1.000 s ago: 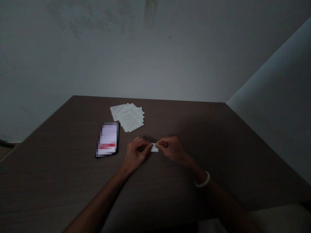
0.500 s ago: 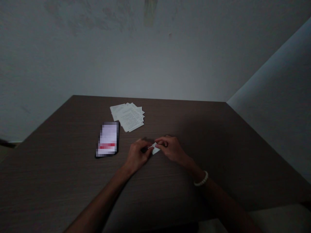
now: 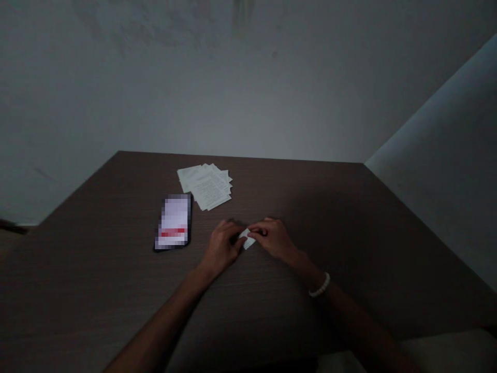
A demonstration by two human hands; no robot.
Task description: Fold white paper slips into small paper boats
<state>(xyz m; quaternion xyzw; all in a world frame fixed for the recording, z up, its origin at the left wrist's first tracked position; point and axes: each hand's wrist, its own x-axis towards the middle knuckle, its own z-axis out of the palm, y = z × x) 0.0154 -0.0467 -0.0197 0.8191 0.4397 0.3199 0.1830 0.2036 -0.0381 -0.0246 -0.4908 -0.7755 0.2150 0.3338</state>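
A small folded piece of white paper (image 3: 247,239) is held low over the table, between my two hands. On its left edge, my left hand (image 3: 223,243) pinches it between thumb and fingers. My right hand (image 3: 274,237) grips its upper right edge in the same way, with the fingertips of both hands close together. The fingers cover part of the paper, so its folds are hard to make out. A pale beaded bracelet (image 3: 320,286) circles my right wrist.
Beyond my left hand, a fanned pile of printed paper sheets (image 3: 205,186) lies on the dark wooden table (image 3: 116,290). A phone (image 3: 173,223) with a lit, blurred screen rests left of my hands. A grey wall (image 3: 248,98) stands behind the table's far edge.
Both hands keep hold of the paper. My left fingers have shifted slightly along its edge, and the paper now looks flatter. The phone and the pile stay where they were.
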